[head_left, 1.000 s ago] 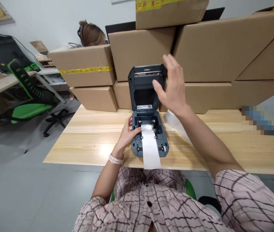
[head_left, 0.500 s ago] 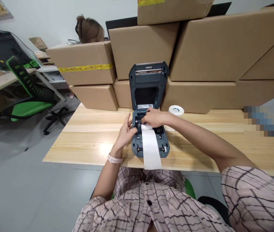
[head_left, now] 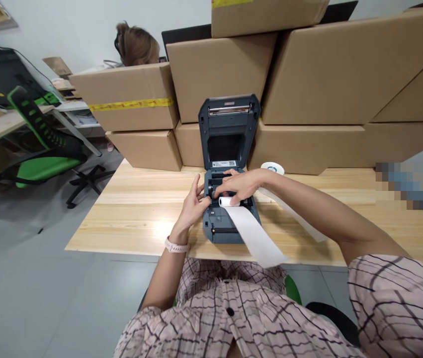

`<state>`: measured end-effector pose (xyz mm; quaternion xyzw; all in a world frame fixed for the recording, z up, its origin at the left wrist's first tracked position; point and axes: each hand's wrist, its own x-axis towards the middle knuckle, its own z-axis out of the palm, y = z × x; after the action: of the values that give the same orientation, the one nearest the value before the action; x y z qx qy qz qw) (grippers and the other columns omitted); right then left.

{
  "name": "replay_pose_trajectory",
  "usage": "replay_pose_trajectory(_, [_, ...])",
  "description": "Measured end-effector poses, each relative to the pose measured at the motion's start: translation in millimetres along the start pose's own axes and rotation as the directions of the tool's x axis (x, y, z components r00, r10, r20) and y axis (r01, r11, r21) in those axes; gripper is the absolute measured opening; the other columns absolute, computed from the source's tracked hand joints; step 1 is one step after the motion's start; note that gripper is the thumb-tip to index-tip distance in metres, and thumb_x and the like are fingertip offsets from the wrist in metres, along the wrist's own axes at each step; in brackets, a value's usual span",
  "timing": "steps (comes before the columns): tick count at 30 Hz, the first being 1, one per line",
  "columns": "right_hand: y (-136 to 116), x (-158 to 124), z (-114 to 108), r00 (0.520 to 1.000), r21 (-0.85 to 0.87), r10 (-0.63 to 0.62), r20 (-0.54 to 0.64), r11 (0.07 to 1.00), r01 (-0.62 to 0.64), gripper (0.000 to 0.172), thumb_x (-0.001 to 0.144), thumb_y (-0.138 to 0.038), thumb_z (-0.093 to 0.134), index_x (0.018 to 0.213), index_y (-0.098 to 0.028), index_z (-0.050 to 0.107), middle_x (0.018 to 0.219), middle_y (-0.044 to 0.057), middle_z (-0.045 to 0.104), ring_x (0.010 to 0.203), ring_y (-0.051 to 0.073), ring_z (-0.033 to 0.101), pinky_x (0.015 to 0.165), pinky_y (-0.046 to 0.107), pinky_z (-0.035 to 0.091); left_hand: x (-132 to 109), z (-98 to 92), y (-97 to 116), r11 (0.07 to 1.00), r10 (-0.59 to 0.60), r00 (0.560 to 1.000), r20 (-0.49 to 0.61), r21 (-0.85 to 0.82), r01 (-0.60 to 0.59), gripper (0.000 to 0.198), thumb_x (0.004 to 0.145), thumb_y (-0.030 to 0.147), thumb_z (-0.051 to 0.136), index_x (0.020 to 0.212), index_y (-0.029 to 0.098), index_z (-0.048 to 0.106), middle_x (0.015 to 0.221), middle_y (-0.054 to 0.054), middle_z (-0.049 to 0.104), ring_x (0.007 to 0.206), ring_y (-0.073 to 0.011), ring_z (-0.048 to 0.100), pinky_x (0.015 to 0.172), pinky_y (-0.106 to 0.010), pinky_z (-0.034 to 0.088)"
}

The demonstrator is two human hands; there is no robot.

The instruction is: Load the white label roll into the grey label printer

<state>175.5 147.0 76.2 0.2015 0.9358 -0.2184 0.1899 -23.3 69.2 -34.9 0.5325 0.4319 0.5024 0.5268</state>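
Observation:
A dark grey label printer (head_left: 211, 233) stands on the wooden table with its lid (head_left: 229, 127) raised. My right hand (head_left: 241, 185) is over the open bay, its thumb pressed on a small white paper roll (head_left: 226, 201) and its fingers reaching behind it. From the roll a loose white strip (head_left: 258, 238) trails over the printer's front edge and hangs toward the lower right. My left hand (head_left: 194, 203) grips the printer's left side, thumb on the rim and fingers along the outside. The right hand partly hides the bay and the roll's far end.
A larger white roll (head_left: 273, 167) lies right of the printer, behind my right wrist. Another white strip (head_left: 300, 216) runs along under my forearm. Cardboard boxes (head_left: 218, 74) are stacked behind the printer. At the left is a green chair (head_left: 50, 171); a person's head (head_left: 136, 44) shows beyond the boxes.
The small roll has come up from the printer's bay with my right hand and is tilted. Its strip has swung to the right. My left hand has stayed on the printer's side.

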Motion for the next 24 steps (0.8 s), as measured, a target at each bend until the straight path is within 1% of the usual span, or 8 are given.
replay_pose_trajectory(6, [-2, -41, -4, 0.984, 0.240, -0.048, -0.174, 0.967, 0.089, 0.035, 0.082, -0.036, 0.072, 0.112, -0.018, 0.068, 0.111, 0.007, 0.074, 0.100, 0.022, 0.066, 0.089, 0.035, 0.050, -2, 1.1, 1, 1.000, -0.006, 1.000, 0.000, -0.019, 0.006, 0.100, 0.083, 0.027, 0.071, 0.167, 0.027, 0.016, 0.158, -0.021, 0.048, 0.122, -0.0260, 0.067, 0.104, -0.045, 0.053])
replay_pose_trajectory(11, [1, -140, 23, 0.866, 0.564, -0.018, -0.500, 0.752, 0.342, 0.050, 0.073, -0.069, 0.079, 0.089, -0.022, 0.072, 0.094, 0.005, 0.077, 0.088, 0.019, 0.071, 0.076, 0.040, 0.054, -3, 1.8, 2, 1.000, -0.007, 1.000, -0.008, 0.000, 0.007, 0.092, 0.086, 0.028, 0.070, 0.165, 0.024, 0.023, 0.160, -0.021, 0.047, 0.134, -0.0279, 0.060, 0.110, -0.045, 0.049])
replay_pose_trajectory(12, [4, -164, 36, 0.800, 0.600, 0.063, -0.597, 0.696, 0.394, 0.051, 0.070, -0.071, 0.081, 0.080, -0.022, 0.071, 0.084, 0.004, 0.075, 0.081, 0.019, 0.071, 0.073, 0.041, 0.053, -3, 2.0, 2, 1.000, -0.009, 1.000, -0.006, 0.007, 0.009, 0.090, 0.086, 0.028, 0.069, 0.164, 0.023, 0.025, 0.161, -0.020, 0.046, 0.136, -0.0282, 0.059, 0.112, -0.045, 0.048])
replay_pose_trajectory(14, [18, -207, 68, 0.447, 0.544, 0.330, -0.831, 0.648, 0.533, 0.043, 0.069, -0.066, 0.085, 0.070, -0.027, 0.067, 0.069, 0.001, 0.070, 0.067, 0.018, 0.068, 0.074, 0.046, 0.055, -3, 2.6, 4, 1.000, -0.008, 1.000, 0.003, 0.014, 0.008, 0.089, 0.086, 0.028, 0.069, 0.164, 0.022, 0.026, 0.162, -0.020, 0.045, 0.136, -0.0288, 0.059, 0.113, -0.045, 0.047])
replay_pose_trajectory(15, [28, -224, 85, 0.313, 0.553, 0.456, -0.833, 0.666, 0.500, 0.039, 0.063, -0.059, 0.091, 0.072, -0.030, 0.067, 0.071, 0.001, 0.070, 0.070, 0.020, 0.069, 0.079, 0.048, 0.056, -3, 2.9, 5, 1.000, -0.003, 1.000, 0.009, 0.014, 0.003, 0.089, 0.085, 0.028, 0.069, 0.163, 0.021, 0.026, 0.162, -0.020, 0.045, 0.136, -0.0289, 0.059, 0.113, -0.045, 0.047])
replay_pose_trajectory(17, [52, -242, 117, 0.323, 0.708, 0.631, -0.706, 0.641, 0.296, 0.038, 0.058, -0.050, 0.096, 0.080, -0.032, 0.071, 0.087, 0.006, 0.075, 0.085, 0.026, 0.072, 0.082, 0.046, 0.058, -2, 3.2, 5, 1.000, 0.012, 1.000, 0.021, 0.013, -0.012, 0.090, 0.084, 0.027, 0.068, 0.163, 0.019, 0.026, 0.162, -0.020, 0.045, 0.137, -0.0288, 0.059, 0.115, -0.045, 0.046])
replay_pose_trajectory(20, [86, -236, 150, 0.423, 0.854, 0.765, -0.486, 0.518, 0.045, 0.045, 0.059, -0.051, 0.095, 0.092, -0.030, 0.074, 0.106, 0.012, 0.076, 0.094, 0.028, 0.071, 0.079, 0.042, 0.057, -1, 2.8, 4, 0.999, 0.029, 0.999, 0.029, 0.020, -0.029, 0.090, 0.083, 0.027, 0.068, 0.162, 0.017, 0.027, 0.161, -0.020, 0.046, 0.138, -0.0292, 0.058, 0.116, -0.045, 0.045])
replay_pose_trajectory(24, [100, -204, 162, 0.519, 0.914, 0.782, -0.344, 0.405, -0.005, 0.051, 0.059, -0.057, 0.092, 0.095, -0.028, 0.072, 0.111, 0.014, 0.075, 0.095, 0.029, 0.071, 0.083, 0.042, 0.057, 0, 2.1, 1, 0.999, 0.037, 0.999, 0.020, 0.021, -0.037, 0.089, 0.083, 0.028, 0.068, 0.162, 0.016, 0.028, 0.161, -0.021, 0.046, 0.137, -0.0299, 0.059, 0.116, -0.047, 0.045])
